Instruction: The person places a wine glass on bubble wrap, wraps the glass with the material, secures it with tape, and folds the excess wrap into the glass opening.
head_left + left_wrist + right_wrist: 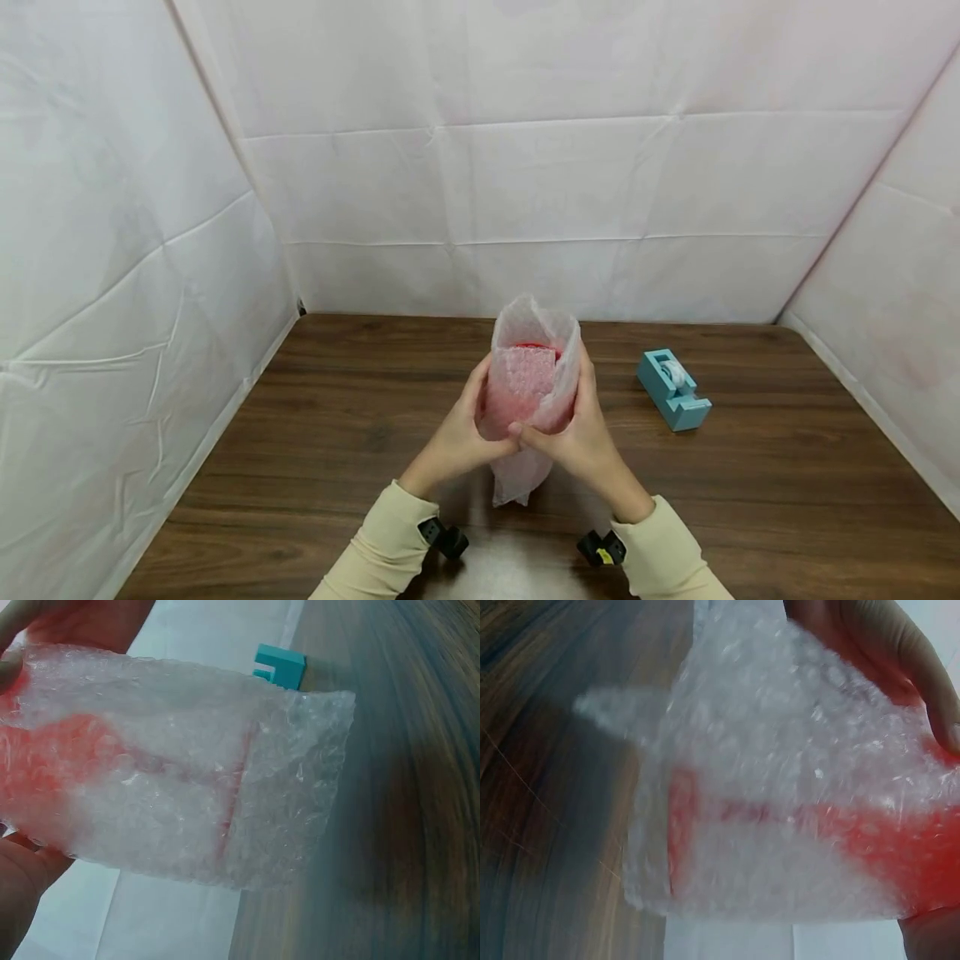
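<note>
Both hands hold a bubble wrap roll (517, 400) upright above the table. Through the cloudy wrap a red stemmed glass (900, 847) shows, its bowl near the hands. In the left wrist view its thin stem runs to a flat foot seen edge-on as a red line. My left hand (461, 429) grips the left side, my right hand (581, 437) the right side, with the thumbs meeting at the front. Bubble wrap stands up past the red rim at the top, and a loose end hangs below the hands. Most fingers are hidden behind the bundle.
A light blue tape dispenser (675, 392) with a roll of clear tape stands on the dark wooden table (360, 417), right of the hands. White cloth walls (525, 183) enclose the table at the back and both sides.
</note>
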Demonstrator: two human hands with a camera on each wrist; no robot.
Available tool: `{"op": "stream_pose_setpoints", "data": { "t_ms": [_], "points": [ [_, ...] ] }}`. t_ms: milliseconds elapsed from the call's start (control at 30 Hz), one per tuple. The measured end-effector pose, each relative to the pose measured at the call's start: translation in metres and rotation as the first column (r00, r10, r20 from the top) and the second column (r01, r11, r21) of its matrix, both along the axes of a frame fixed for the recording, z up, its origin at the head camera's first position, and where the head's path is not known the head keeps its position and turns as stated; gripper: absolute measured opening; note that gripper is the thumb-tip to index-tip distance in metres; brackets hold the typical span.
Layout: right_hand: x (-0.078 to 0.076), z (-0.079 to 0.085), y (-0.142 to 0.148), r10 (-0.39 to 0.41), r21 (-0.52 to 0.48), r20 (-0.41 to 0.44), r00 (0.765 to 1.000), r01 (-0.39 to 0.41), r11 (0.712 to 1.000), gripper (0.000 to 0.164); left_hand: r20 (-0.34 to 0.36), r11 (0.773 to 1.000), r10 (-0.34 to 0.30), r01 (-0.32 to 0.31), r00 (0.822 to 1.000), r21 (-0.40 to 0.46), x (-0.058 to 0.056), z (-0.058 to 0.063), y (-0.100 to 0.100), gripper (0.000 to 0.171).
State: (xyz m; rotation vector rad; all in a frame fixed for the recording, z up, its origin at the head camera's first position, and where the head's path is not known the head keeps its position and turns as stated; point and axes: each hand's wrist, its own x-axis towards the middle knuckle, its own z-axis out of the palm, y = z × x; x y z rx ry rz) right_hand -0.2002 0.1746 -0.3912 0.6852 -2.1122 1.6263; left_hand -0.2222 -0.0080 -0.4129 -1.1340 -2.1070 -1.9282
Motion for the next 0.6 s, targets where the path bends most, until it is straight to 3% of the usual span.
{"op": "stream_pose_setpoints", "data": {
  "t_ms": [333, 500, 600],
  "points": [
    [0.001, -0.005, -0.002, 0.013, 0.031, -0.002, 1.0, -0.013, 0.999, 0.131, 0.012, 1.0, 0.009, -0.009, 1.0, 0.004, -0.001, -0.005, 0.002, 0.106],
    [0.002, -0.002, 0.007, 0.089, 0.027, 0.059, 0.994, -0.091, 0.995, 0.119, 0.027, 1.0, -0.013, 0.013, 1.0, 0.021, -0.002, -0.006, 0.0, 0.104],
    [0.002, 0.0, 0.012, 0.12, 0.013, 0.048, 0.992, -0.12, 0.993, 0.108, 0.04, 0.998, -0.039, 0.037, 0.998, 0.041, -0.003, -0.006, -0.001, 0.104]
  ]
}}
